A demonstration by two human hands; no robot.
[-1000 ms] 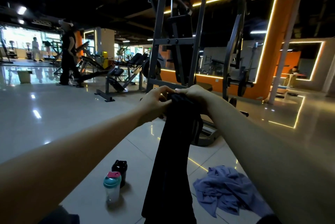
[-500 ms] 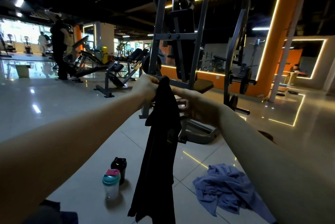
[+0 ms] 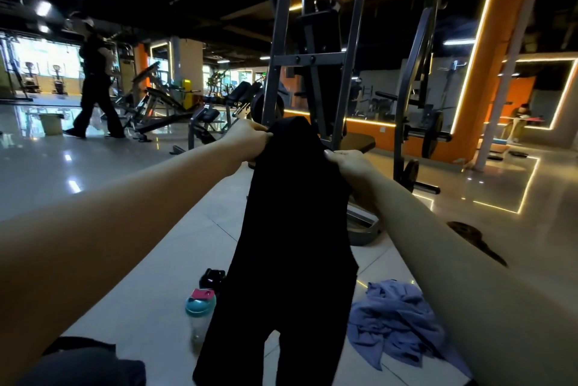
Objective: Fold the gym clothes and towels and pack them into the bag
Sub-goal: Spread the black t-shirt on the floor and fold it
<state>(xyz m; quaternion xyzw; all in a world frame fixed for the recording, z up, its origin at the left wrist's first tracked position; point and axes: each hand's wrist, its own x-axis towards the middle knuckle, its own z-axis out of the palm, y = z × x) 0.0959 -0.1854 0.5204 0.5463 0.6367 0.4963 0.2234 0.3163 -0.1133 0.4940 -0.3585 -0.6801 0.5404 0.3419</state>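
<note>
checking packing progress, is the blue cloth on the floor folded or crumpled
Crumpled: the blue cloth lies in a wrinkled heap on the floor, beside the hanging black garment.

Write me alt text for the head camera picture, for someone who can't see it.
The left hand and right hand grip a black garment by its top, letting it hang above a glossy gym floor. On the floor are a crumpled blue cloth to the right and a teal-lidded shaker bottle to the left; a weight machine stands behind.

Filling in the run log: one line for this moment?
left hand: grips garment | right hand: grips garment | garment: hanging | blue cloth: on floor
</note>
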